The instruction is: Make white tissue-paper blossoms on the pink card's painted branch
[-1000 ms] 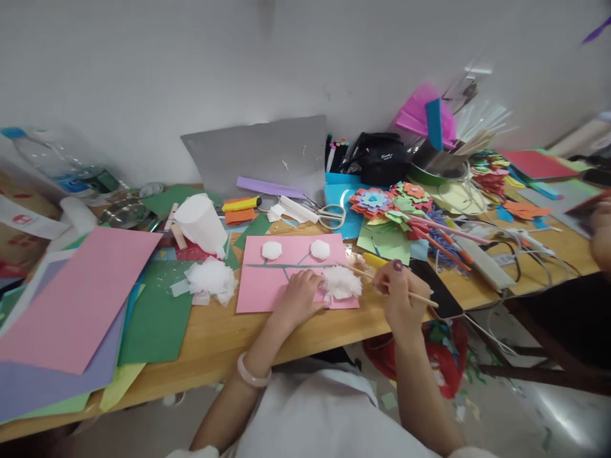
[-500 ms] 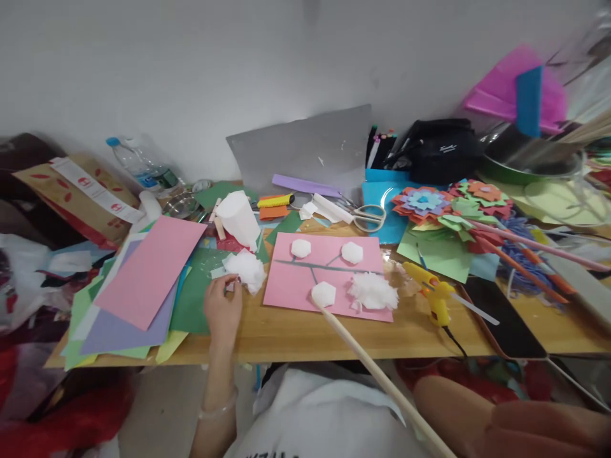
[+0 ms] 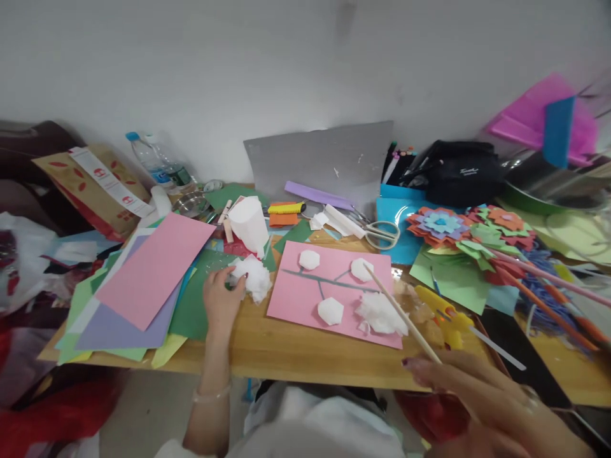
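My left hand (image 3: 221,299) reaches to a fluffy white paper puff (image 3: 254,277) on the green sheet (image 3: 199,299), fingers curled on its left edge. My right hand (image 3: 470,388) is low at the right, close to the camera, pinching a long thin wooden stick (image 3: 400,312) that slants up over the pink card (image 3: 334,294). On that card lie three white hexagon pieces, among them one (image 3: 330,311), a grey branch shape and another white puff (image 3: 379,313).
A yellow glue gun (image 3: 446,316) lies right of the card. Scissors (image 3: 382,233), a white paper cone (image 3: 249,224), stacked coloured sheets (image 3: 143,280), paper flowers (image 3: 470,232), a black pouch (image 3: 461,172), a water bottle (image 3: 157,165) and a grey sheet (image 3: 324,159) crowd the wooden table (image 3: 296,353).
My left hand left the pink card and moved left to the puff on the green sheet. My right hand drew back toward me, the stick now lying over the card. The view swung left.
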{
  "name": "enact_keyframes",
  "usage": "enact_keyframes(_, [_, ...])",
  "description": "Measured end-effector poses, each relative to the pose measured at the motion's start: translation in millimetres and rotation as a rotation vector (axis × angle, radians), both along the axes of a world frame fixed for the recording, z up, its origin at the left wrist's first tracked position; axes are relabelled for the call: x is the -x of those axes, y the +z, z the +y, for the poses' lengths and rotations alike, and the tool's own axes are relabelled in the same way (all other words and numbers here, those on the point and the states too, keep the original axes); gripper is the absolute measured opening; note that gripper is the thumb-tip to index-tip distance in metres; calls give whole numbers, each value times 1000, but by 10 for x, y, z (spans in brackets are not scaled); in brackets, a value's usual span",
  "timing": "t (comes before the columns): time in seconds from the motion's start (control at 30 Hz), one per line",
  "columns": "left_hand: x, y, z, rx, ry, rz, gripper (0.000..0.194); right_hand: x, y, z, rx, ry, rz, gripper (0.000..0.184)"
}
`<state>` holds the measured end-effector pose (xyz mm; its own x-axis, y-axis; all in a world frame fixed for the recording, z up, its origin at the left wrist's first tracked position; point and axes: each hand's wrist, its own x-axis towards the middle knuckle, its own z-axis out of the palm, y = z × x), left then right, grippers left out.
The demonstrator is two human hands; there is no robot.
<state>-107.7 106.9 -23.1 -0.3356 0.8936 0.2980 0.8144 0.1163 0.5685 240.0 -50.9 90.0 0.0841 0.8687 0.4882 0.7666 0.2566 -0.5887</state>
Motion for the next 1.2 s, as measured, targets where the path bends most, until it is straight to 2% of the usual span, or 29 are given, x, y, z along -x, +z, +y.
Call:
enact_keyframes(0.03, [6,-15,8,10,7,7,36,-10,-45,70,-3,105,-54,41])
enact_keyframes(0.07, [17,-31,15,18,21,2,41,-3,-110,117,0,95,-64,43])
enact_keyframes(0.13, [52,-62,29,22,59,-37,45,58,-269,141,73,-64,-8,42])
enact_keyframes(0.23, [120,-100,50,7,75,-99,32,190,-478,74,133,-160,44,39])
enact_keyframes(0.33, [157,-125,68,-26,73,-99,15,262,-571,22,173,-206,69,40])
enact_keyframes(0.5, [180,-95,65,-97,103,-105,12,271,-574,54,160,-178,75,46])
enact_keyframes(0.6, [249,-39,21,-120,187,-105,21,281,-561,81,127,-162,70,45])
enact_keyframes(0.73, [353,-9,-66,-64,292,-92,29,302,-566,105,113,-150,80,44])
enact_keyframes(0.9, [380,-61,-118,19,369,-128,20,297,-615,100,114,-141,89,42])
enact_keyframes(1.07, [356,-13,-133,-21,316,-336,20,288,-625,50,140,-161,145,42])
enact_keyframes(1.2, [84,179,-224,-71,188,-577,34,336,-648,85,125,-135,370,43])
